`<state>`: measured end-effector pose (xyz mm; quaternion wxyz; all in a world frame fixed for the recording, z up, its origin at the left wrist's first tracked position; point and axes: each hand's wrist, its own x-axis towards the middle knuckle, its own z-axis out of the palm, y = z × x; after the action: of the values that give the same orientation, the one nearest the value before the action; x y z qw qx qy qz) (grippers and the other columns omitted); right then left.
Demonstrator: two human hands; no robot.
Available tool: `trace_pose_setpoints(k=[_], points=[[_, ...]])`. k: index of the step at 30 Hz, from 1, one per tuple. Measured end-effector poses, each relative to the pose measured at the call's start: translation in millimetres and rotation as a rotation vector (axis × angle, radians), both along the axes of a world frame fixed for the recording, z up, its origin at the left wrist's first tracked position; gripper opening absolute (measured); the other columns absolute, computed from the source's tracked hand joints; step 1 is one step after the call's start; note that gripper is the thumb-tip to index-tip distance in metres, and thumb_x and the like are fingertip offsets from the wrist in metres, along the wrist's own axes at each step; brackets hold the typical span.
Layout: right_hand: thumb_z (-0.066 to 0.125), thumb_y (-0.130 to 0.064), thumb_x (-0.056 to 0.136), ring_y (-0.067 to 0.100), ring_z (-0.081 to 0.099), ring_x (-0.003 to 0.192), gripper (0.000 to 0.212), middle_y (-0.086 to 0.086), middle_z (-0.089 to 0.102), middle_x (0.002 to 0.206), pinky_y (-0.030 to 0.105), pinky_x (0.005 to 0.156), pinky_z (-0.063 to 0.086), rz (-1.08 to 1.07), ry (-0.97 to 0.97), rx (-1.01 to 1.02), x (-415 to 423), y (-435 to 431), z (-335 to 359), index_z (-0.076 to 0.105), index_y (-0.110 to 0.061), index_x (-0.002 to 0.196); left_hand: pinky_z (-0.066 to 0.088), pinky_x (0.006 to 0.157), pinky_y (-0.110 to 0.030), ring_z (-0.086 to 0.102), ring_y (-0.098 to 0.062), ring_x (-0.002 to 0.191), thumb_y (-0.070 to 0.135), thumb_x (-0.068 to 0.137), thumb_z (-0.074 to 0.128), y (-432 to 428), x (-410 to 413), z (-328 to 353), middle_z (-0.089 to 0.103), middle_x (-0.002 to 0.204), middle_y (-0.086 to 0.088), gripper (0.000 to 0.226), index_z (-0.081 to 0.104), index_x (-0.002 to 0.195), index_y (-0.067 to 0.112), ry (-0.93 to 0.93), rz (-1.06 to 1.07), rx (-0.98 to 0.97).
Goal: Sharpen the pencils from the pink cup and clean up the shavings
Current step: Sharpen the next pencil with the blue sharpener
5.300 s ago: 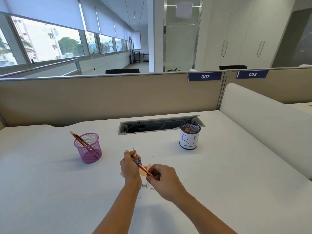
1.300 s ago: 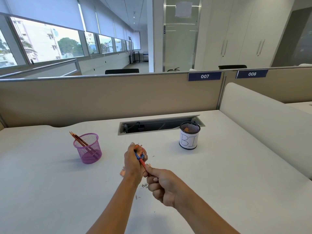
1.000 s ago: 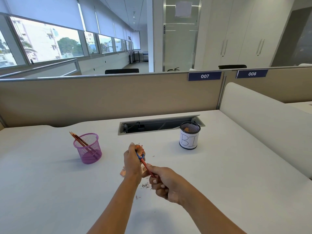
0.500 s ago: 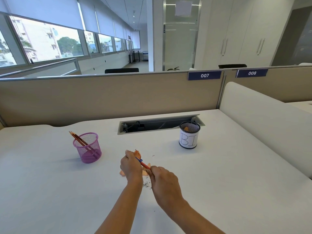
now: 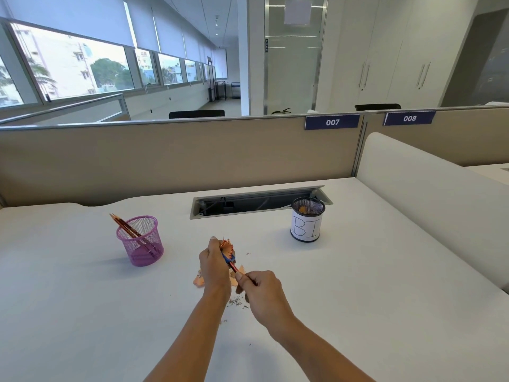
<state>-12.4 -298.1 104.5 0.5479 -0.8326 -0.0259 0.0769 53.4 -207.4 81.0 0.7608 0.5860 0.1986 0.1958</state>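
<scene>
Pencil in work: red pencil (image 5: 234, 266) runs on a slant between the two hands, its upper end inside the blue sharpener (image 5: 228, 258), its lower end hidden in the right fist.
Left hand: left hand (image 5: 214, 264) is closed around the sharpener, thumb up, held just above the white desk (image 5: 385, 285); a curl of shaving (image 5: 226, 245) fans out above the fingers.
Right hand: right hand (image 5: 261, 289) is pinched shut on the pencil shaft, just beside and nearer the camera than the left hand (the two hands almost touch).
Shavings on the desk: orange-pink shavings (image 5: 199, 281) lie under and beside the left hand; fine dark graphite specks (image 5: 236, 301) are scattered between the wrists.
Pink cup: pink cup (image 5: 140, 240) of mesh stands upright, well apart to the left of the hands, with several pencils (image 5: 125, 226) leaning toward its left rim.
Bin: black mesh cup (image 5: 307, 219) with a white paper label reading "BI" stands to the upper right, near the cable slot (image 5: 256, 201); something orange shows inside it.
Backdrop: beige partition (image 5: 165, 158) with a "007" tag (image 5: 332, 122).
</scene>
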Motion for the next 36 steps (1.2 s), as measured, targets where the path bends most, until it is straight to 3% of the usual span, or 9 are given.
trace_pose_setpoints(k=[3, 8, 14, 24, 27, 29, 32, 36], points=[[0.048, -0.03, 0.097, 0.004, 0.023, 0.03, 0.042, -0.005, 0.036, 0.043, 0.015, 0.036, 0.018, -0.014, 0.172, 0.186, -1.3, -0.5, 3.0, 0.053, -0.015, 0.057, 0.037, 0.056, -0.024, 0.043, -0.018, 0.057, 0.027, 0.097, 0.033, 0.3, 0.3, 0.0, 0.048, 0.063, -0.009, 0.034, 0.047, 0.077, 0.004, -0.001, -0.038, -0.055], [0.048, -0.031, 0.097, 0.003, 0.021, 0.028, 0.037, -0.012, 0.03, 0.034, 0.012, 0.031, 0.016, 0.017, 0.47, 0.431, -3.0, -5.5, 14.2, 0.053, -0.013, 0.064, 0.035, 0.042, -0.018, 0.041, -0.011, 0.042, 0.021, 0.097, 0.033, -1.2, -3.2, 6.1, 0.048, 0.041, 0.001, 0.04, 0.045, 0.061, 0.008, -0.049, -0.092, -0.125], [0.051, -0.031, 0.095, 0.002, 0.021, 0.027, 0.034, -0.009, 0.028, 0.036, 0.01, 0.026, 0.014, 0.012, 0.756, 0.723, -1.7, -9.4, 13.8, 0.049, -0.013, 0.066, 0.033, 0.039, -0.017, 0.041, -0.006, 0.034, 0.02, 0.097, 0.033, -3.5, -5.5, 6.3, 0.048, 0.038, 0.0, 0.042, 0.043, 0.057, 0.011, -0.074, -0.16, -0.224], [0.046, -0.026, 0.096, 0.007, 0.026, 0.022, 0.049, -0.002, 0.031, 0.036, 0.012, 0.02, 0.017, 0.09, 1.008, 1.156, 3.2, -12.7, 5.2, 0.057, 0.0, 0.056, 0.03, 0.034, -0.014, 0.037, -0.009, 0.034, 0.021, 0.096, 0.034, -5.2, -3.4, -0.5, 0.044, 0.039, -0.001, 0.042, 0.039, 0.056, 0.009, -0.125, -0.245, -0.417], [0.043, -0.026, 0.098, 0.005, 0.016, 0.03, 0.049, 0.0, 0.032, 0.036, 0.014, 0.02, 0.019, 0.132, 1.051, 1.231, 4.1, -14.1, 1.2, 0.057, 0.001, 0.06, 0.03, 0.034, -0.014, 0.037, -0.01, 0.035, 0.024, 0.097, 0.035, -4.6, -3.2, -4.2, 0.044, 0.04, -0.002, 0.048, 0.043, 0.051, 0.01, -0.137, -0.273, -0.491], [0.041, -0.027, 0.098, 0.004, 0.015, 0.031, 0.05, -0.001, 0.031, 0.036, 0.015, 0.019, 0.02, 0.145, 1.048, 1.227, 5.1, -14.9, -2.2, 0.061, 0.002, 0.063, 0.03, 0.034, -0.014, 0.037, -0.01, 0.036, 0.023, 0.096, 0.035, -5.6, -3.6, -3.5, 0.043, 0.04, -0.002, 0.049, 0.043, 0.05, 0.01, -0.134, -0.27, -0.501], [0.042, -0.03, 0.098, 0.003, 0.024, 0.026, 0.045, -0.004, 0.03, 0.039, 0.011, 0.023, 0.019, 0.15, 0.922, 1.012, 8.1, -18.9, -4.4, 0.068, -0.001, 0.076, 0.033, 0.037, -0.016, 0.039, -0.008, 0.036, 0.02, 0.096, 0.035, -6.7, -3.4, -1.0, 0.047, 0.04, 0.0, 0.042, 0.042, 0.056, 0.01, -0.098, -0.221, -0.387], [0.062, -0.026, 0.089, 0.002, 0.03, 0.034, 0.018, -0.001, 0.05, 0.054, 0.011, 0.031, 0.027, 0.13, 0.637, 0.661, 10.7, -19.3, -2.6, 0.054, -0.01, 0.09, 0.034, 0.041, -0.017, 0.042, -0.008, 0.043, 0.023, 0.096, 0.035, -5.2, -2.2, -0.5, 0.05, 0.046, -0.001, 0.037, 0.046, 0.064, 0.008, -0.017, -0.144, -0.188]])
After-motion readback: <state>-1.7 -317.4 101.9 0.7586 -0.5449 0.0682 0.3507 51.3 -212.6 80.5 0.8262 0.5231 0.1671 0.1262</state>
